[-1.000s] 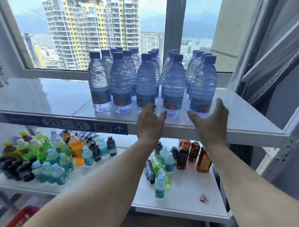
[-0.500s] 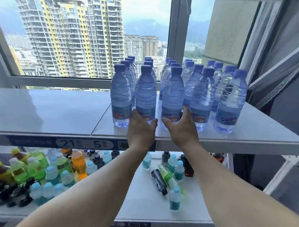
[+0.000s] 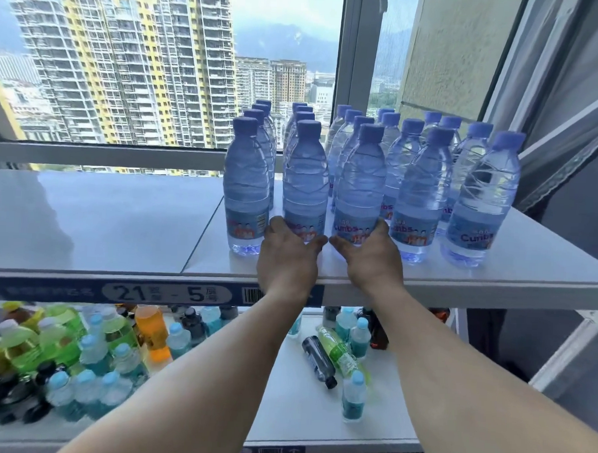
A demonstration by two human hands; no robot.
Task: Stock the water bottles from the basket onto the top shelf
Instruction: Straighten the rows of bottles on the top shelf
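Several clear water bottles with blue caps stand in rows on the right half of the white top shelf (image 3: pixel 119 225). My left hand (image 3: pixel 287 260) cups the base of the second front-row water bottle (image 3: pixel 306 178), fingers on its left side and thumb at its right. Beside it, my right hand (image 3: pixel 369 260) wraps the base of the third front-row water bottle (image 3: pixel 361 188) in the same way. Both bottles stand upright on the shelf. The basket is out of view.
The shelf edge carries a blue label strip (image 3: pixel 164 293) reading 21 - 5. A lower shelf (image 3: pixel 299 421) holds several coloured drink bottles, some lying down. A window frame (image 3: pixel 354 57) runs behind the bottles. A slanted metal brace (image 3: pixel 559 354) stands at the right.
My hands moved forward from the shelf's front edge and closed round the bases of two front-row bottles. The view shifted left and closer to the shelf.
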